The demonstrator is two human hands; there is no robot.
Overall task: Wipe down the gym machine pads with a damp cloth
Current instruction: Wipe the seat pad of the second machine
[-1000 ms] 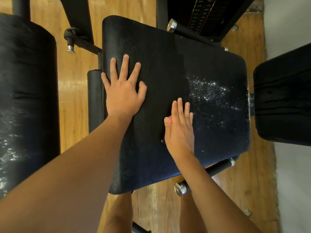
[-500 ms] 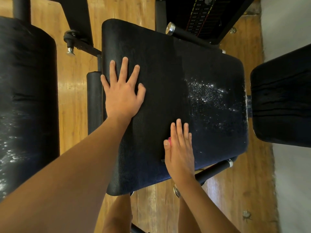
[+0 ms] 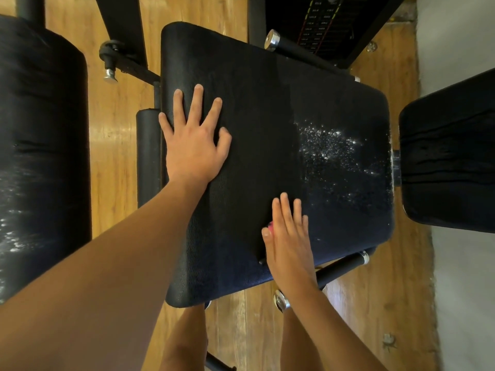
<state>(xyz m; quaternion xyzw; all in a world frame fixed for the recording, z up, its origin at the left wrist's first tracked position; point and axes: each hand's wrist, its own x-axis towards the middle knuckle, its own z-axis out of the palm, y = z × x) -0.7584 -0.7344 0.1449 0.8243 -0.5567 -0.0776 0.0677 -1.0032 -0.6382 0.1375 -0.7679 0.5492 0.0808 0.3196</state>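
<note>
A black textured seat pad (image 3: pixel 267 103) fills the middle of the view. My left hand (image 3: pixel 194 148) lies flat on its left part with the fingers spread. Near the pad's front edge my right hand (image 3: pixel 289 245) presses down with straight fingers held together. Under it lies the cloth (image 3: pixel 270 225), almost wholly hidden; only a small pink bit shows by the thumb and a dark corner below it. A patch of shiny specks (image 3: pixel 329 145) glistens on the pad's right part, beyond my right fingertips.
A big black roller pad (image 3: pixel 40 156) stands at the left and another black pad (image 3: pixel 450 156) at the right. A weight stack (image 3: pixel 321 20) is at the top. Chrome-tipped bars (image 3: pixel 340 265) stick out under the seat, over the wooden floor (image 3: pixel 115 143).
My right hand has slid with the cloth from the pad's middle towards its front edge. The left hand has stayed in place.
</note>
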